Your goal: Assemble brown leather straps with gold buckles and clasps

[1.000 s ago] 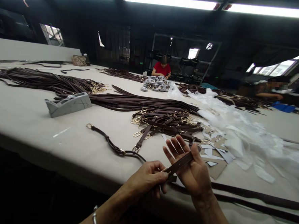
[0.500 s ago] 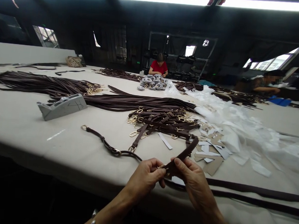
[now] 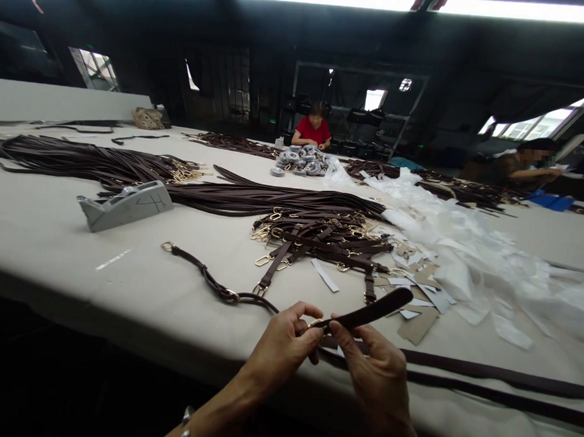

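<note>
A dark brown leather strap [image 3: 378, 308] is held between both hands at the table's front edge. My left hand [image 3: 284, 343] pinches it by a small gold buckle [image 3: 316, 323], which the fingers partly cover. Close beside it, my right hand [image 3: 375, 362] grips the strap between thumb and fingers, and its rounded free end sticks up to the right. To the left, a connected strap length with gold buckles [image 3: 230, 295] lies curved on the table. Two long strap lengths [image 3: 500, 373] run off to the right.
A pile of brown straps with gold clasps [image 3: 320, 240] lies ahead. A grey tape dispenser [image 3: 124, 205] stands left. Card scraps [image 3: 419, 322] and crumpled white wrapping [image 3: 468, 249] spread to the right. A person in red [image 3: 313, 129] sits across the table, another person [image 3: 527, 168] at far right.
The strap's free end has straightened out and now points up to the right instead of bending upward. My right hand has shifted slightly left, closer to the buckle.
</note>
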{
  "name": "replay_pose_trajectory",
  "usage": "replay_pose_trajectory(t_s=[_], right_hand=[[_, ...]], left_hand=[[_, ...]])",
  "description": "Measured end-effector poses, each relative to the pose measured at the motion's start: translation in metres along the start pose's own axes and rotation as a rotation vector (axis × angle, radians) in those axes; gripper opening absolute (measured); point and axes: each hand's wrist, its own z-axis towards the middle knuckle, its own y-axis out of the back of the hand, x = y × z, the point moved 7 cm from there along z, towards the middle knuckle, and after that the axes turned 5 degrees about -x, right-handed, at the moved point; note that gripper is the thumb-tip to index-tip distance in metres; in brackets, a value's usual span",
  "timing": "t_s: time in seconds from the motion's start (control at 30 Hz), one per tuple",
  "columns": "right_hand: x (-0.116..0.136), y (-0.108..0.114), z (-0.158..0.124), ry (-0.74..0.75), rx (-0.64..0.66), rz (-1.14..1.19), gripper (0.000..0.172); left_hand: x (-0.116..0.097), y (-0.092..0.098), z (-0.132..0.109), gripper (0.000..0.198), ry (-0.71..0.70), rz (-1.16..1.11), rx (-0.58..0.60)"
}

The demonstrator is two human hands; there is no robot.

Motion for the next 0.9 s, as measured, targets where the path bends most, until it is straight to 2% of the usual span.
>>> replay_pose_trajectory(t_s=[0.07, 0.13, 0.2, 0.23, 0.3, 0.37, 0.4, 0.5, 0.57, 0.63, 0.73, 0.8, 0.9], right_hand=[[0.021, -0.004, -0.005, 0.289, 0.030, -0.109, 0.013], [0.039, -0.011, -0.013, 0.524, 0.096, -0.173, 0.020], [0.049, -0.014, -0.017, 0.640, 0.147, -0.196, 0.027], [0.052, -0.015, -0.017, 0.652, 0.171, -0.190, 0.029], [0.049, -0.015, -0.011, 0.577, 0.245, -0.124, 0.026], [0.037, -0.013, 0.000, 0.389, 0.302, 0.008, 0.018], [0.029, -0.011, 0.006, 0.263, 0.287, 0.083, 0.018], [0.004, -0.014, 0.019, -0.095, 0.218, 0.273, 0.040], [-0.004, -0.031, 0.018, -0.214, 0.314, 0.323, 0.057], [-0.004, -0.047, 0.014, -0.212, 0.411, 0.314, 0.061], [-0.005, -0.052, 0.010, -0.146, 0.406, 0.252, 0.057], [-0.007, -0.051, 0.008, -0.116, 0.409, 0.220, 0.056], [-0.012, -0.044, 0.011, -0.106, 0.392, 0.209, 0.052]], left_hand=[[0.004, 0.001, 0.001, 0.030, -0.002, 0.007, 0.002], [0.009, 0.002, 0.003, 0.031, -0.013, 0.020, -0.001], [0.012, 0.005, 0.004, 0.031, -0.028, 0.054, -0.015], [0.013, 0.006, 0.004, 0.031, -0.037, 0.073, -0.022], [0.011, 0.008, 0.002, 0.032, -0.054, 0.091, -0.011], [0.005, 0.007, -0.001, 0.034, -0.070, 0.087, 0.035], [0.002, 0.006, -0.003, 0.035, -0.076, 0.083, 0.060], [-0.010, 0.005, -0.005, 0.037, -0.092, 0.077, 0.109], [-0.017, 0.005, -0.006, 0.035, -0.099, 0.056, 0.143], [-0.023, 0.004, -0.006, 0.035, -0.087, 0.016, 0.203], [-0.028, 0.006, -0.009, 0.046, -0.100, -0.003, 0.273], [-0.030, 0.011, -0.009, 0.052, -0.121, 0.016, 0.261], [-0.026, 0.021, -0.010, 0.038, -0.111, 0.046, 0.213]])
